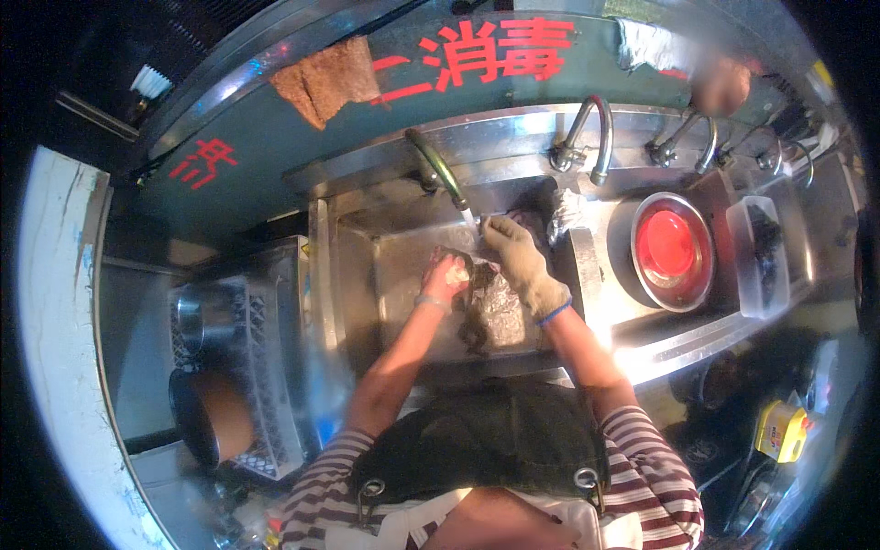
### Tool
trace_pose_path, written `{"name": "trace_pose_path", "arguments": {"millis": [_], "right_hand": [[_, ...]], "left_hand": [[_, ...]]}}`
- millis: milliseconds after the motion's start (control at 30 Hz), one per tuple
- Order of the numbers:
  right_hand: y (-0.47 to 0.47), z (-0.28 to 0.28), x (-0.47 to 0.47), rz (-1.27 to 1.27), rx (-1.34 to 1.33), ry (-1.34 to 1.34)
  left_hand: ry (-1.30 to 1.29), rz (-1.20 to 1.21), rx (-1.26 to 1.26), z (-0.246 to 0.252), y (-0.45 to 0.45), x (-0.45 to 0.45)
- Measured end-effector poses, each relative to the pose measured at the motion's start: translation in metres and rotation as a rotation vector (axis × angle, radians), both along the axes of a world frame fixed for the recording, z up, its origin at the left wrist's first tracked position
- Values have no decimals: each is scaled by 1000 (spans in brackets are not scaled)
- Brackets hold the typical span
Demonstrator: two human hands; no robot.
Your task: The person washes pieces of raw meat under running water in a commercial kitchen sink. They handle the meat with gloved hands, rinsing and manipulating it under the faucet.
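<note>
My left hand (pixel 445 275), with a band at the wrist, is closed around a dark and pale item too unclear to name, low over the metal sink basin (pixel 399 275). Beside it, my right hand (pixel 517 258) wears a beige work glove with a blue cuff. Its fingers are bent near the stream from the curved faucet (pixel 443 168); whether they hold anything is hidden. Between and below the hands lies a shiny, crumpled silvery item (pixel 500 311) with dark matter along its left side. More dark items lie behind the gloved hand.
A second basin at right holds a steel bowl (pixel 705 265) with a red object inside and a translucent plastic bin (pixel 756 302). More faucets (pixel 605 137) line the back. A brown cloth (pixel 330 79) hangs above. A white plastic crate (pixel 265 426) and a pot (pixel 206 419) stand at left.
</note>
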State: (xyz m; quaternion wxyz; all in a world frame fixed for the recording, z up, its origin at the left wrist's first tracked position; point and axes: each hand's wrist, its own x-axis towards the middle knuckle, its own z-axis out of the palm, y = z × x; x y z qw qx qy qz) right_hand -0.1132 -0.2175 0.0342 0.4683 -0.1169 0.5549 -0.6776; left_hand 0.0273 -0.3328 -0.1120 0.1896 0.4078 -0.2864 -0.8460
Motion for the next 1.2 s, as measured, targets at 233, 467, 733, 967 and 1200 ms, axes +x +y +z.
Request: {"name": "trace_pose_path", "arguments": {"millis": [233,467,733,967,1200], "right_hand": [[33,-26,47,263,26,902],[33,-20,55,-46,-53,324],[45,-17,59,-43,12,148],[44,-17,70,-206,-93,4],[52,-4,71,-166,69,1084]], "left_hand": [[100,-63,-16,56,24,8],[111,-96,-366,110,50,7],[-88,-52,-273,93,36,6],[113,-7,-67,70,29,13],[225,-98,-25,77,27,14]]}}
